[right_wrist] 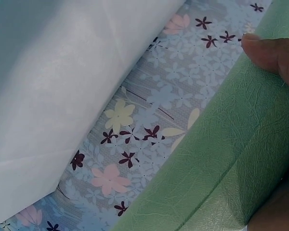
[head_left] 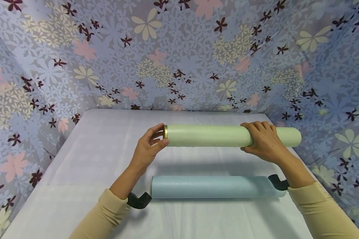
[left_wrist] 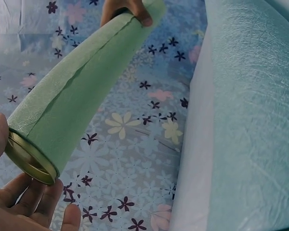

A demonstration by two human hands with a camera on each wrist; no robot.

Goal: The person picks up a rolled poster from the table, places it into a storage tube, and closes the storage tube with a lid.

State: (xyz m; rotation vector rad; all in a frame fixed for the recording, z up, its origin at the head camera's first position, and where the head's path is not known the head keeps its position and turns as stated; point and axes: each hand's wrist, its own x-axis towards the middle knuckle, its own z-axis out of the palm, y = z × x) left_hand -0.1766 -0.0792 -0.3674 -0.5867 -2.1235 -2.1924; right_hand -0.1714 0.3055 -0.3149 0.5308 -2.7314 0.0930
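Note:
A long pale green tube (head_left: 209,136) is held level above the white table, wrapped in a creased covering with a lengthwise seam. At its left end is a gold metal rim (left_wrist: 31,159); in the left wrist view that end looks hollow. My left hand (head_left: 148,146) holds this rimmed end, thumb on one side and fingers on the other. Farther right, my right hand (head_left: 263,141) grips the tube from above, short of its rounded-looking right end. A light blue tube (head_left: 209,187) lies on the table nearer to me, touched by neither hand.
The table (head_left: 77,179) has a white cover. Behind and beside it hangs a flowered cloth (head_left: 179,59). A black wrist mount (head_left: 139,200) sits by my left cuff, and another black mount (head_left: 278,182) overlaps the blue tube's right end in the head view.

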